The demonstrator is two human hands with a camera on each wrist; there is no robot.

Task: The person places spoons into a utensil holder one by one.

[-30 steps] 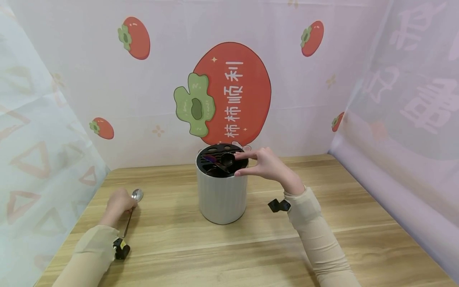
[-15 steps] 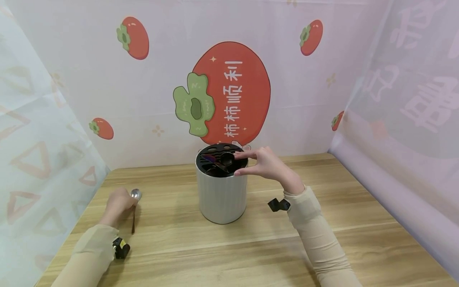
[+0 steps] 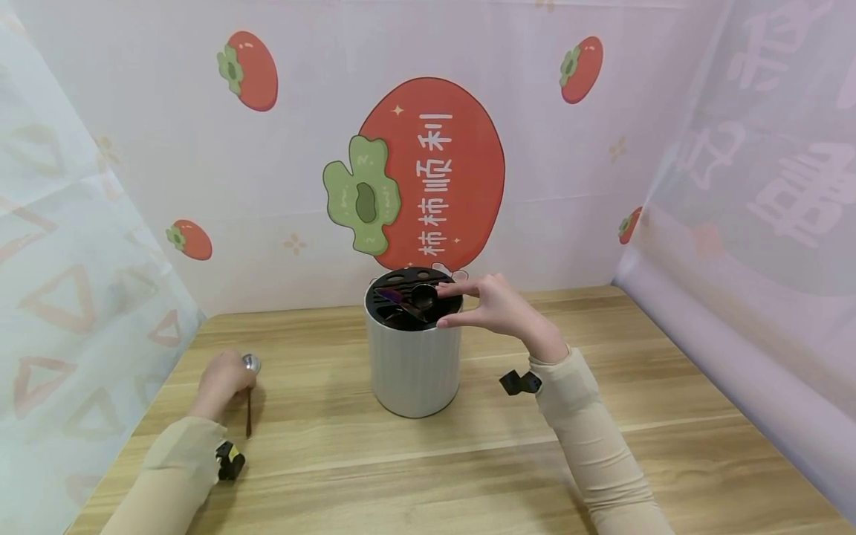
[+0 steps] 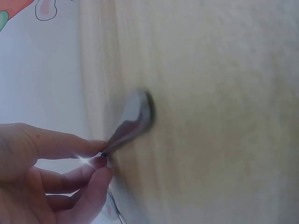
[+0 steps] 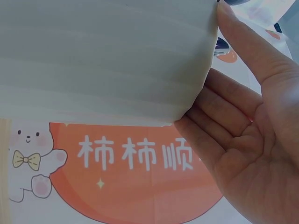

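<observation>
At the table's left side, my left hand (image 3: 224, 379) pinches a metal spoon (image 3: 251, 362) between thumb and fingertips. Its silvery bowl points away from me, and a thin handle extends back below the fingers. The left wrist view shows the same spoon (image 4: 135, 112) blurred, just past the fingertips. A white ribbed utensil holder (image 3: 413, 375) with a black slotted top stands near the middle. My right hand (image 3: 495, 306) holds its right side near the rim, thumb at the front and fingers behind. Dark, shiny cutlery (image 3: 424, 297) pokes out of the top beside my fingers.
A wood-grain table (image 3: 321, 475) carries everything. Behind it hangs a pale backdrop (image 3: 287, 186) printed with red persimmons. Pale sheets close off the left side (image 3: 73, 245) and the right side (image 3: 756, 223).
The spoon's handle has swung from slanting left to nearly straight toward me, and its bowl has shifted slightly left. My right hand and the utensil holder have stayed put.
</observation>
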